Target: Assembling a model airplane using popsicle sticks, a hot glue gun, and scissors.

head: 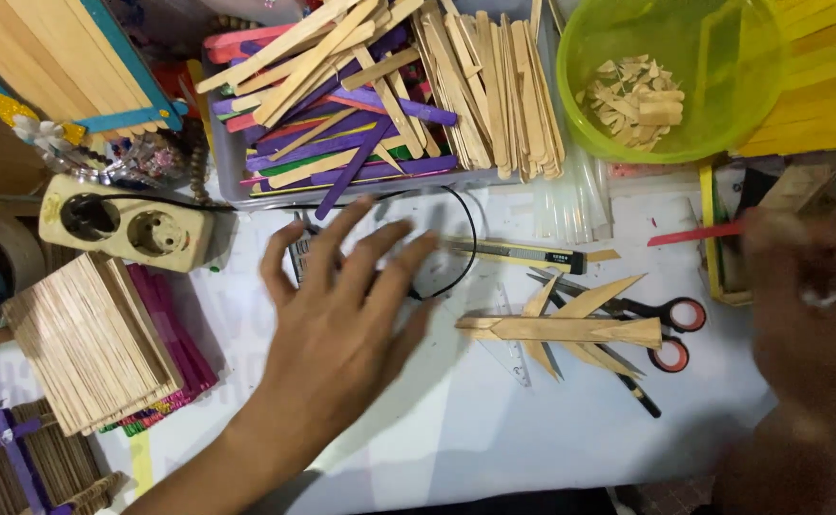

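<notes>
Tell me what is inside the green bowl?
The green bowl holds a small heap of pale wooden offcuts, short snipped stick pieces. Whatever lies under that heap stays hidden.

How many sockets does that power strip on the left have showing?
2: the power strip shows one socket toward its left end and another socket right of it, nearer the left hand. None looks hidden.
</notes>
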